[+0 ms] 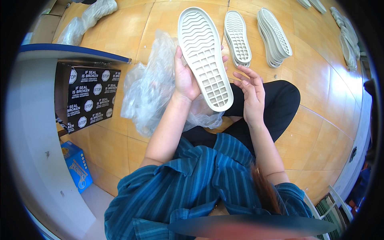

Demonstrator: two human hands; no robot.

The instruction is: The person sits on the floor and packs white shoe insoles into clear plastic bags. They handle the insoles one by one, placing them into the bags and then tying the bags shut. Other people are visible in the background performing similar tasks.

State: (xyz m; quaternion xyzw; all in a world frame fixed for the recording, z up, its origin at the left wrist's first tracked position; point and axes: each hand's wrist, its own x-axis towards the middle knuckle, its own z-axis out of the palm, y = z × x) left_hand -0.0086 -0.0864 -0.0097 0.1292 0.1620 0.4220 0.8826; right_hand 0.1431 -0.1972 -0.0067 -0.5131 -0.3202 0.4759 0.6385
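Note:
A white shoe sole [205, 60] lies tilted across my left hand [186, 80], its wavy and gridded side facing up. The thumb rests along its left edge, and fingertips show at the right edge. My right hand [252, 90] is raised just right of the sole's heel, fingers spread and apart from it, holding nothing. Beyond it on the floor lies a short stack of similar soles [239, 38]. A taller stack of soles [275, 36] sits to its right.
Crumpled clear plastic bags [150, 86] lie left of my forearm. A black printed carton [94, 94] and a blue box [76, 164] stand by a grey panel [44, 120]. Wrapped soles [94, 14] lie far left; more soles [347, 40] lie far right on the tan floor [320, 116].

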